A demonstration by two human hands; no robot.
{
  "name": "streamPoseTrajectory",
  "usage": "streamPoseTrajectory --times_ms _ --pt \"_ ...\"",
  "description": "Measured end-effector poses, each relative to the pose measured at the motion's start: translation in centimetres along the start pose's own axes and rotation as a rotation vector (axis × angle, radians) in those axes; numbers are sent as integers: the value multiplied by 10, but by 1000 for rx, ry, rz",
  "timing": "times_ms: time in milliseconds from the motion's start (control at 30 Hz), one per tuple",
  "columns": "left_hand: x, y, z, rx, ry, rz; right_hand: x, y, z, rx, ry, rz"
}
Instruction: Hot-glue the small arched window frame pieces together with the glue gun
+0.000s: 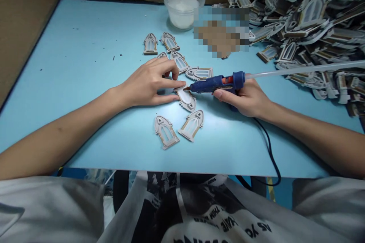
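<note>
My right hand (251, 97) is wrapped round the handle of a blue glue gun (209, 84), with a long clear glue stick (296, 70) sticking out of its back. The gun's tip is at the upper edge of a small arch-shaped window piece (186, 98). My left hand (154, 81) rests with fingers apart, its index finger and thumb at that piece's left end. Two similar pieces (166, 132) (191, 125) lie just below. Several more, such as a window piece (179, 62), lie above, one partly hidden by my left hand.
A clear round tub (184, 7) with white contents stands at the back of the blue table (85, 45). A large heap of window pieces (310, 15) fills the back right. A black cable (269, 148) hangs over the front edge. Brown cardboard walls (23, 19) stand behind and left.
</note>
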State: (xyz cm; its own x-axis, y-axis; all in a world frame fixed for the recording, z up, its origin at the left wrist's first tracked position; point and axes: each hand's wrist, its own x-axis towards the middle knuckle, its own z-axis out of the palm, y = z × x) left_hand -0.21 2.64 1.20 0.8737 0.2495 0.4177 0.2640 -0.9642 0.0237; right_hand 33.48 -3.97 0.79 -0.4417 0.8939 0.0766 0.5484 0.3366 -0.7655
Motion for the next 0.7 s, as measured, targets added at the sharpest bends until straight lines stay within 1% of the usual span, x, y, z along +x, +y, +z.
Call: streamPoseTrajectory --times_ms 133,233,367,500,700 --pt "0 4 0 55 11 -9 -1 4 1 -40 -7 1" --pt "1 6 0 62 -14 -27 0 0 0 -42 0 -17" --pt "2 10 1 28 -68 -109 1 -9 0 -75 29 -61" --pt "4 15 2 -11 -123 -197 0 -10 1 -98 34 -98" --pt "6 17 1 -32 -113 -210 0 -11 1 -115 28 -108"
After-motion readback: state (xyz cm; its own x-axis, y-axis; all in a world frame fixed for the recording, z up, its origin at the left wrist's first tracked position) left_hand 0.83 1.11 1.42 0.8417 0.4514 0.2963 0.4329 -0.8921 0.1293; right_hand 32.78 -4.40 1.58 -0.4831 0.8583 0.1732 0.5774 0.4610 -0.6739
